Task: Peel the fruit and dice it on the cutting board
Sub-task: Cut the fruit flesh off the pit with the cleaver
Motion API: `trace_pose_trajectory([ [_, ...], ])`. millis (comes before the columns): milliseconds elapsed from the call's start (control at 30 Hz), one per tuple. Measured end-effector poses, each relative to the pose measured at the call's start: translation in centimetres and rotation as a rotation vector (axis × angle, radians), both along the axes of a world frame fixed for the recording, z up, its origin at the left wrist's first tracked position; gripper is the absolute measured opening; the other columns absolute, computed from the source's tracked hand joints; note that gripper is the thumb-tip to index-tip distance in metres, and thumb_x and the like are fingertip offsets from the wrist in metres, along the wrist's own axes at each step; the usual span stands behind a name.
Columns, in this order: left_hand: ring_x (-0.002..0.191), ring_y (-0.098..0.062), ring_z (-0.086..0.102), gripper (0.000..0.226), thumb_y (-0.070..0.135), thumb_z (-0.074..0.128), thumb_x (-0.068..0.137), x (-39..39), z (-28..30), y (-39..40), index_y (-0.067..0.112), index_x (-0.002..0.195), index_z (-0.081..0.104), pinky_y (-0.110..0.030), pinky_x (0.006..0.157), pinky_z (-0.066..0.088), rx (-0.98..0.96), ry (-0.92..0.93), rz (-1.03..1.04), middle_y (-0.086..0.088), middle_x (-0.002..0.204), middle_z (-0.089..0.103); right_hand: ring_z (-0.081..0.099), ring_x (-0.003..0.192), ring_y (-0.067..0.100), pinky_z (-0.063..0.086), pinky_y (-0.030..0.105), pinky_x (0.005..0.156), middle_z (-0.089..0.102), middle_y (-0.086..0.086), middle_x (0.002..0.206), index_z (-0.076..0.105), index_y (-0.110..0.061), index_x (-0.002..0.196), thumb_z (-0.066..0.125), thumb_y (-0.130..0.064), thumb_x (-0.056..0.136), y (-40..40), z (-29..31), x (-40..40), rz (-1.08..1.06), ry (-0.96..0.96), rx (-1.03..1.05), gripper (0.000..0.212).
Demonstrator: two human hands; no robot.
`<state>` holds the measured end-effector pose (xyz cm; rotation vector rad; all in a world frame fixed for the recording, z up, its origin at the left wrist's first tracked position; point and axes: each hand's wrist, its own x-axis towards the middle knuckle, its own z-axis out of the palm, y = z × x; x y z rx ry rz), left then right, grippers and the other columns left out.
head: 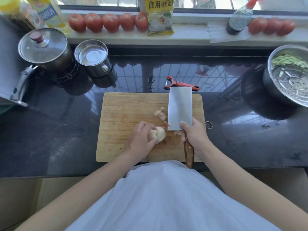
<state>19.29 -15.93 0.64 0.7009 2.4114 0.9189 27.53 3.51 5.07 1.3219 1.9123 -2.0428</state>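
Head view looked down on a wooden cutting board (130, 110) lying on a dark glossy counter (50, 130). Near the board's middle, the left hand (141, 139) held the peeled fruit (158, 133), its grip clamped on it with fingers curled over the top and the thumb at the near side. Just at 3 o'clock of the fruit, the right hand (194, 136) had its grip closed round the wooden handle of a cleaver (180, 109), whose broad blade pointed toward 12 o'clock above the board. Several diced pieces (160, 113) lay at 1 o'clock of the fruit, beside the blade's left edge. A red peeler (181, 83) rested on the counter just beyond the board's far edge. At 10 o'clock stood a lidded pot (45, 49) and a steel cup (93, 57); at 3 o'clock, a steel bowl (290, 75). Tomatoes (108, 22) lined the windowsill.
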Motion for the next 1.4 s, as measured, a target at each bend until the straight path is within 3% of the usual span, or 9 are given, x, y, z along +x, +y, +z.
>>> trace_pose_trajectory([
  [167,0.118,-0.009,0.04,0.061,0.035,0.083,0.083,0.2,0.1,1.1,0.029,0.135,0.052,-0.029,0.092,0.038,-0.119,-0.013,-0.041,0.015,0.123,0.042,0.055,0.043,0.022,0.048,0.042,0.051,0.07,0.005,0.081,0.057,-0.02,0.103,0.046,-0.011,0.093,0.2,1.1,0.4,-0.035,-0.017,0.243,0.018],
  [267,0.125,-0.015,0.045,0.067,0.034,0.083,0.084,0.3,-0.6,1.2,0.029,0.141,0.047,-0.035,0.102,0.041,-0.177,-0.062,-0.024,0.008,0.134,0.051,0.063,0.066,0.03,0.057,0.052,0.062,0.063,0.008,0.085,0.051,-0.014,0.098,0.046,-0.02,0.096,0.6,1.2,0.3,0.104,-0.05,0.536,0.009],
  [533,0.098,-0.02,0.055,0.056,0.017,0.076,0.082,0.2,0.6,1.0,0.032,0.13,0.051,-0.041,0.086,0.056,-0.071,-0.074,0.043,0.008,0.117,0.031,0.05,0.077,0.028,0.045,0.046,0.067,0.052,0.004,0.08,0.043,-0.007,0.088,0.043,-0.014,0.103,0.1,2.0,1.8,0.24,-0.132,0.779,0.016],
  [700,0.108,-0.025,0.046,0.069,0.004,0.078,0.079,-0.7,3.3,2.6,0.024,0.139,0.049,-0.033,0.079,0.049,-0.181,0.438,-0.172,-0.004,0.125,0.032,0.05,0.077,0.03,0.045,0.046,0.068,0.049,-0.001,0.077,0.034,-0.02,0.077,0.043,-0.014,0.102,-0.1,2.6,2.4,0.178,-0.114,0.746,0.027],
  [800,0.122,-0.034,0.041,0.086,0.007,0.081,0.075,-1.5,3.3,4.2,0.015,0.148,0.035,-0.036,0.087,0.05,-0.562,0.702,-0.419,-0.015,0.143,0.033,0.053,0.076,0.032,0.048,0.049,0.068,0.053,0.002,0.077,0.033,-0.021,0.076,0.044,-0.015,0.101,-0.1,2.7,3.1,0.146,-0.123,0.723,0.028],
  [967,0.125,-0.036,0.042,0.058,0.015,0.062,0.097,-2.3,1.6,4.3,0.005,0.15,0.041,-0.04,0.094,0.049,-0.794,0.883,-0.773,-0.018,0.146,0.034,0.056,0.078,0.035,0.05,0.047,0.068,0.057,0.005,0.083,0.035,-0.019,0.08,0.044,-0.016,0.101,0.4,2.4,4.5,0.132,-0.131,0.724,0.024],
  [1133,0.112,-0.031,0.048,0.066,0.013,0.072,0.084,-3.9,3.0,2.6,0.009,0.141,0.041,-0.033,0.076,0.049,-0.751,0.878,-0.478,-0.016,0.136,0.045,0.05,0.071,0.033,0.041,0.041,0.062,0.049,0.0,0.073,0.026,-0.025,0.073,0.044,-0.015,0.1,0.5,2.1,5.3,0.108,-0.132,0.678,0.034],
  [1267,0.111,-0.03,0.049,0.049,0.014,0.066,0.091,-3.2,1.3,1.7,0.008,0.137,0.049,-0.035,0.08,0.051,-0.705,0.802,-0.664,-0.013,0.133,0.047,0.051,0.073,0.037,0.04,0.042,0.062,0.049,0.005,0.076,0.024,-0.025,0.072,0.045,-0.014,0.1,0.2,2.2,5.2,0.152,-0.145,0.686,0.036],
  [1400,0.102,-0.024,0.049,0.044,0.021,0.072,0.09,-4.1,2.5,0.5,0.017,0.13,0.055,-0.036,0.082,0.05,-0.431,0.45,-0.022,-0.006,0.121,0.041,0.048,0.071,0.032,0.038,0.039,0.061,0.049,0.003,0.077,0.024,-0.025,0.072,0.045,-0.015,0.101,0.1,2.4,5.1,0.21,-0.152,0.713,0.037],
])
